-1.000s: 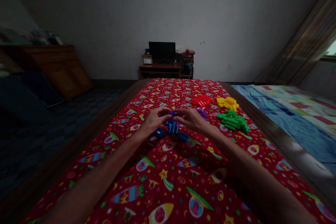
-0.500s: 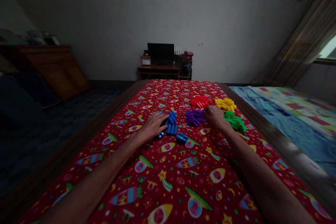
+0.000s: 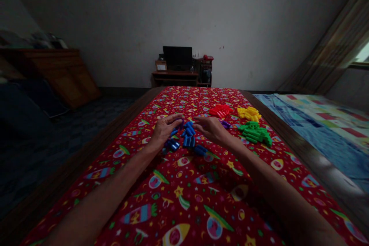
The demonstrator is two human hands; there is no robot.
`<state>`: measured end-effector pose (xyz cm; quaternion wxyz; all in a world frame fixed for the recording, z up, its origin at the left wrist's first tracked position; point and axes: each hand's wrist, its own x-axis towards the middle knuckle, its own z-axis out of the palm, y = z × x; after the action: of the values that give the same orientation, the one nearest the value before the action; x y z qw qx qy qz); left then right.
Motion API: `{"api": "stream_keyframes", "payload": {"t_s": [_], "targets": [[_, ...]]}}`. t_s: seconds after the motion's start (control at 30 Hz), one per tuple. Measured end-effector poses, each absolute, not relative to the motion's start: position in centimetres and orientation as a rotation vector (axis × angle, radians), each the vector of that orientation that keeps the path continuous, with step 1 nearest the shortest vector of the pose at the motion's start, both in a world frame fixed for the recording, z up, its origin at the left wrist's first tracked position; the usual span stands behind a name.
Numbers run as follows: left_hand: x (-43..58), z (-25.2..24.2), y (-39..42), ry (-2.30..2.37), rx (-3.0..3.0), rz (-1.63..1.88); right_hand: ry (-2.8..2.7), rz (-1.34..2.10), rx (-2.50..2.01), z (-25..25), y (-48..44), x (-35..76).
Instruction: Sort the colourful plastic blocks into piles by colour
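Observation:
Pinched between the fingers of my left hand [image 3: 163, 130] is a small purple plastic block [image 3: 181, 123], held just above the blue pile. My right hand [image 3: 212, 127] hovers to the right of it, fingers stretched out and apart, and nothing shows in them. Several blue blocks [image 3: 189, 141] lie loosely on the cloth below and between both hands. More purple blocks [image 3: 225, 124] peek out behind my right hand, which covers part of them. To its right is a heap of green ribbed blocks [image 3: 256, 133].
Behind lie a red pile [image 3: 220, 110] and a yellow pile [image 3: 249, 113] of blocks. A red patterned cloth [image 3: 178, 184] covers the table, whose dark wooden edge [image 3: 288, 134] borders a bed [image 3: 311, 123] on the right. A desk with a monitor [image 3: 178, 57] stands by the wall.
My right hand has moved left from beside the purple pile to near the blue blocks and opened. My left hand has lifted slightly and now holds a purple block.

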<state>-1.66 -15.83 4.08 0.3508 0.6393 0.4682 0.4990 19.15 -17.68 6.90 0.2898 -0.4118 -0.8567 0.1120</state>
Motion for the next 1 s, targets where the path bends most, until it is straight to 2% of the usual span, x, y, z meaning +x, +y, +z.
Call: {"api": "stream_keyframes", "payload": {"t_s": [0.1,0.2,0.3,0.43,0.6,0.9,1.0], "targets": [[0.0,4.9,-17.3,1.148,1.577,1.329,-2.144,0.517,-0.960,6.2,-18.2,17.0],[0.0,5.4,-17.4,1.150,1.679,1.247,-2.025,0.534,-1.053,6.1,-17.6,17.3],[-2.3,5.4,-16.0,1.262,1.943,1.100,-1.981,0.304,-1.209,6.4,-16.1,19.9],[-6.9,4.4,-13.6,1.647,2.289,0.871,-1.925,-0.062,-1.537,6.0,-14.0,24.5],[-8.7,2.9,-12.5,1.654,2.350,0.478,-2.014,-0.167,-1.821,4.6,-13.1,27.0],[-9.6,3.8,-11.9,1.765,2.336,0.579,-2.019,-0.145,-1.840,4.9,-13.1,27.3],[-9.1,5.1,-12.4,1.783,2.246,0.711,-1.952,-0.130,-1.737,5.5,-13.0,26.9]]}}
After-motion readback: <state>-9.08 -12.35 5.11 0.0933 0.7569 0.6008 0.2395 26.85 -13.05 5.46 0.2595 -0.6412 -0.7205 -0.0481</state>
